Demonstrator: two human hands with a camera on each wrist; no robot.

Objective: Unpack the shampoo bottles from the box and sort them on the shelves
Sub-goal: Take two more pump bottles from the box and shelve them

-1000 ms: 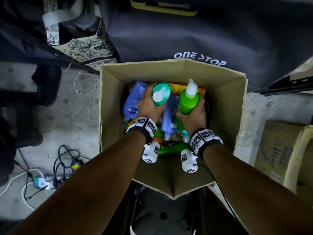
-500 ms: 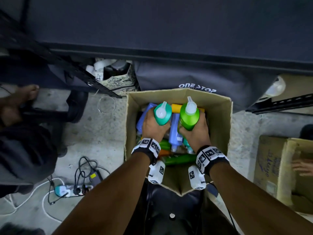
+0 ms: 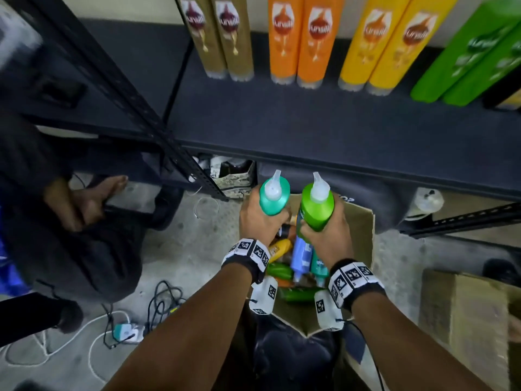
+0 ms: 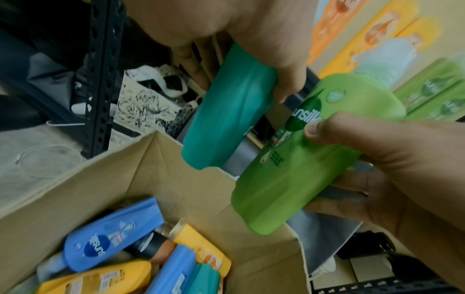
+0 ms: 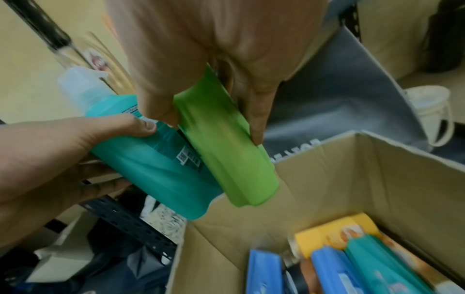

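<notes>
My left hand [image 3: 260, 221] grips a teal shampoo bottle [image 3: 274, 196] with a clear cap, held upright above the open cardboard box [image 3: 363, 235]. Beside it my right hand [image 3: 327, 235] grips a green shampoo bottle [image 3: 317, 206], also cap up. In the left wrist view the teal bottle [image 4: 229, 123] and green bottle [image 4: 302, 163] hang side by side over the box [image 4: 176, 183]. The right wrist view shows the teal bottle [image 5: 156, 169] touching the green bottle [image 5: 226, 151]. Several blue, yellow and teal bottles [image 4: 113, 238] lie in the box. The dark shelf [image 3: 324, 125] is just ahead.
On the shelf stand pairs of gold [image 3: 217, 35], orange [image 3: 301, 38], yellow [image 3: 386, 43] and green bottles [image 3: 473, 52] at the back. A black slotted upright [image 3: 135, 108] rises at left. Cables [image 3: 158, 309] lie on the floor; another carton [image 3: 465, 320] sits right. Someone's foot [image 3: 84, 201] is at left.
Both hands have lifted the teal and green bottles up out of the box toward the shelf edge. The view has tilted up, bringing the stocked shelf into sight.
</notes>
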